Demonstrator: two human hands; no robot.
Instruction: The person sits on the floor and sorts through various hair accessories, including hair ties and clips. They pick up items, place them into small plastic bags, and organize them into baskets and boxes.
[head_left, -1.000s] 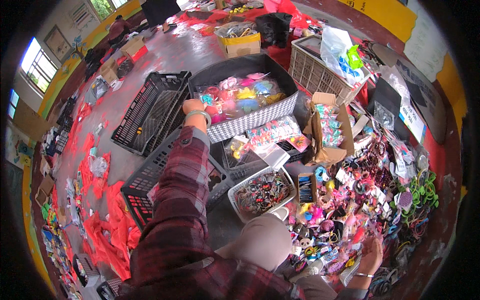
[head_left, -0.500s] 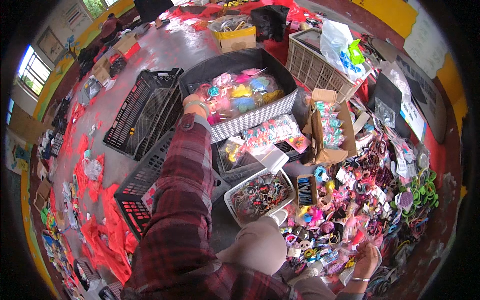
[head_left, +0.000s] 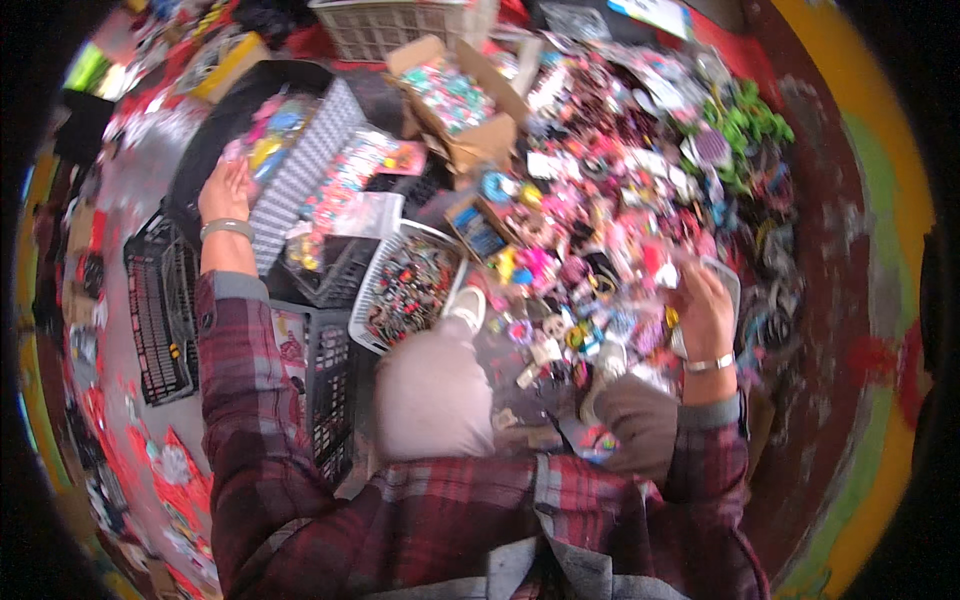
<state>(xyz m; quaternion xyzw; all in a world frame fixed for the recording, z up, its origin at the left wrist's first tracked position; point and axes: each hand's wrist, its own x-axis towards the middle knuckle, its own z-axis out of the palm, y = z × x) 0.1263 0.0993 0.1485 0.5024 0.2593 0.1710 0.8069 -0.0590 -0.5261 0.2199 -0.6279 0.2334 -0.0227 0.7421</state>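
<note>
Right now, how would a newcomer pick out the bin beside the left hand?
Find the big heap of small colourful accessories, then go left past the open cardboard box. The large dark bin stands there beside the left hand; unlike the perforated black crates nearby, it has a grey-and-white patterned outer wall.

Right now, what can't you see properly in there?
All in the head view:
Whether the left hand grips the patterned box: hidden by the hand's own back and blur.
What lies beneath the right hand: covered by that hand.
The small pieces in the white basket: too tiny and blurred.
The top of the beige crate: cut off by the upper edge.
</note>
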